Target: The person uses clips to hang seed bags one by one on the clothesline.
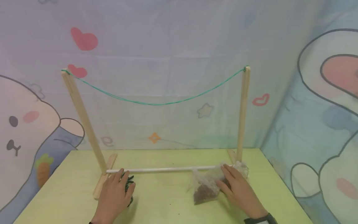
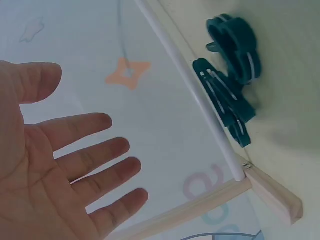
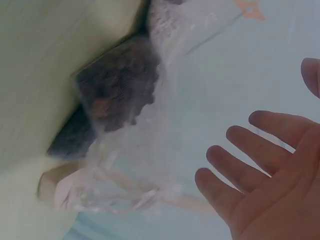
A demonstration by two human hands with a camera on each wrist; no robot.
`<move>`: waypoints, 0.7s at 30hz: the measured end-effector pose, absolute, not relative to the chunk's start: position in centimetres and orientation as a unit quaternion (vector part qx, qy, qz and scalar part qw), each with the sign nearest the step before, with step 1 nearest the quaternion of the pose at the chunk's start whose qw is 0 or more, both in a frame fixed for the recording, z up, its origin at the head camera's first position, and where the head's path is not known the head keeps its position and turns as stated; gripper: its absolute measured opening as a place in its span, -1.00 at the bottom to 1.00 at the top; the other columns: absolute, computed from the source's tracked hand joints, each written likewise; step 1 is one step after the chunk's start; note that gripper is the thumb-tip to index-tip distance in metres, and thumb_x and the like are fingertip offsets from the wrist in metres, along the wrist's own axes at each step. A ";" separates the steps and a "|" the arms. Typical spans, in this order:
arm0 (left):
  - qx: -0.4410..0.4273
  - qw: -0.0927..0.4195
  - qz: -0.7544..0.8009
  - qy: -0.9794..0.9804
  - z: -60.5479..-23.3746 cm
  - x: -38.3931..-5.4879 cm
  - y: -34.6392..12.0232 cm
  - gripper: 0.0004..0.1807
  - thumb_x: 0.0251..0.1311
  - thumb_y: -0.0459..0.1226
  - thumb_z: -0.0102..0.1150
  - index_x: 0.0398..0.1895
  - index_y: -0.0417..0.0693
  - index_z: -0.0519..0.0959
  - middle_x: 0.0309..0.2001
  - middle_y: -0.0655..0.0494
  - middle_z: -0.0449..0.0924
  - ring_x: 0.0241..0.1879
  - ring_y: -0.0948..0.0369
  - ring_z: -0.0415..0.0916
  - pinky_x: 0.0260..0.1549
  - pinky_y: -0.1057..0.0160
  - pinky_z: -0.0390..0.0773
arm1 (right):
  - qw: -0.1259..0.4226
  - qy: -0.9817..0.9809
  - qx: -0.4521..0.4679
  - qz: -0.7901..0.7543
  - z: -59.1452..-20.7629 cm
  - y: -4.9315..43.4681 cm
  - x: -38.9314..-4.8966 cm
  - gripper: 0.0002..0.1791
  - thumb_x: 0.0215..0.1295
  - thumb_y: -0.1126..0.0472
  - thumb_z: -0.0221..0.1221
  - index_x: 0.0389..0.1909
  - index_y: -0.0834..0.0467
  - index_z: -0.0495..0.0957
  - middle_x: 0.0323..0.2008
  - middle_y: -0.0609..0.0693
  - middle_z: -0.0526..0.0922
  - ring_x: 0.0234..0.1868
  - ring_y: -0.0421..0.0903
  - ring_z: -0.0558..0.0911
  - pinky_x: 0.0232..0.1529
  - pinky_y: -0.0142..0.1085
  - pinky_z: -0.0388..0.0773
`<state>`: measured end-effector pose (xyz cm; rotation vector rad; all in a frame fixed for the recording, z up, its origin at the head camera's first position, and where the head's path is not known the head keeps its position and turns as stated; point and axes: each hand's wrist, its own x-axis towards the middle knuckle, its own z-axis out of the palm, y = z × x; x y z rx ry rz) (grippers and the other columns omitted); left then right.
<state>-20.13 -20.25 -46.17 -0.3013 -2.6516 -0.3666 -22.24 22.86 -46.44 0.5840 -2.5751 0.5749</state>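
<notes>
From where I stand, a person has both arms stretched over the pale yellow-green counter (image 1: 159,199). The left hand (image 1: 114,193), at the lower left of the head view, covers part of a small pile of dark green clips (image 2: 232,97). In the left wrist view its fingers (image 2: 105,170) are straight and spread wide at the left of the frame, apart from the clips at the upper right, which lie just beside a white rod (image 1: 165,169).

The right hand (image 1: 240,191), at the lower right of the head view, is in front of clear plastic bags (image 1: 205,191) with dark brown contents. Its fingers (image 3: 260,150) are likewise extended and fanned out in the right wrist view, with the bags at the left and upper part of that frame; whether any part of the hand touches them I cannot tell.

The rod runs across the lower middle of the head view, its left end at the foot of a leaning wooden post (image 1: 84,121). A second post (image 1: 244,115) stands at centre right. Green cord (image 1: 155,104) sags between their tops, in front of a cartoon-printed cloth (image 1: 179,37).
</notes>
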 end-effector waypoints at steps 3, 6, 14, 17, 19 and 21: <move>-0.127 0.252 -0.130 -0.950 -45.5 -20.2 -19.9 -0.51 0.40 -0.15 0.29 0.19 -0.38 0.60 0.19 -0.36 0.57 0.16 -0.28 0.54 0.09 -0.25 0.56 | 0.233 -0.922 0.218 0.218 -45.8 21.6 -22.4 -0.43 0.45 0.14 0.28 0.34 0.38 0.49 0.30 0.32 0.53 0.29 0.31 0.52 0.20 0.18 0.53; -0.142 0.273 -0.127 -0.943 -44.7 -20.2 -19.7 -0.59 0.32 -0.22 0.38 0.08 -0.38 0.65 0.05 -0.31 0.63 0.01 -0.22 0.61 -0.04 -0.16 0.63 | 0.238 -0.917 0.228 0.223 -45.3 19.9 -22.8 -0.48 0.45 0.13 0.28 0.29 0.35 0.55 0.25 0.28 0.58 0.24 0.27 0.57 0.11 0.10 0.61; -0.117 0.232 -0.159 -0.952 -44.2 -20.0 -18.6 -0.73 0.20 -0.33 0.46 -0.10 -0.34 0.73 -0.19 -0.12 0.63 -0.28 0.03 0.60 -0.34 0.12 0.65 | 0.176 -0.912 0.259 0.266 -45.5 14.3 -23.5 -0.50 0.52 0.06 0.21 0.30 0.31 0.55 0.21 0.20 0.59 0.24 0.20 0.58 0.19 0.09 0.57; -0.110 0.231 -0.156 -0.954 -44.4 -20.0 -18.4 -0.80 0.14 -0.36 0.48 -0.21 -0.31 0.74 -0.26 -0.08 0.62 -0.36 0.08 0.58 -0.45 0.18 0.62 | 0.171 -0.905 0.284 0.267 -45.9 12.2 -23.5 -0.51 0.54 0.03 0.18 0.28 0.28 0.57 0.17 0.17 0.61 0.20 0.16 0.61 0.17 0.05 0.59; -0.102 0.225 -0.150 -0.957 -44.6 -19.9 -18.4 -0.83 0.12 -0.38 0.48 -0.26 -0.32 0.75 -0.28 -0.08 0.62 -0.36 0.08 0.58 -0.48 0.18 0.62 | 0.165 -0.899 0.302 0.271 -46.3 10.9 -23.5 -0.53 0.55 0.03 0.17 0.27 0.27 0.58 0.16 0.18 0.62 0.19 0.15 0.62 0.16 0.04 0.60; -0.096 0.215 -0.143 -0.961 -44.8 -19.9 -18.4 -0.83 0.09 -0.38 0.49 -0.30 -0.32 0.74 -0.29 -0.08 0.63 -0.35 0.06 0.60 -0.50 0.18 0.63 | 0.154 -0.892 0.321 0.278 -46.7 9.6 -23.4 -0.55 0.57 0.03 0.14 0.25 0.26 0.58 0.16 0.19 0.63 0.18 0.14 0.63 0.13 0.02 0.62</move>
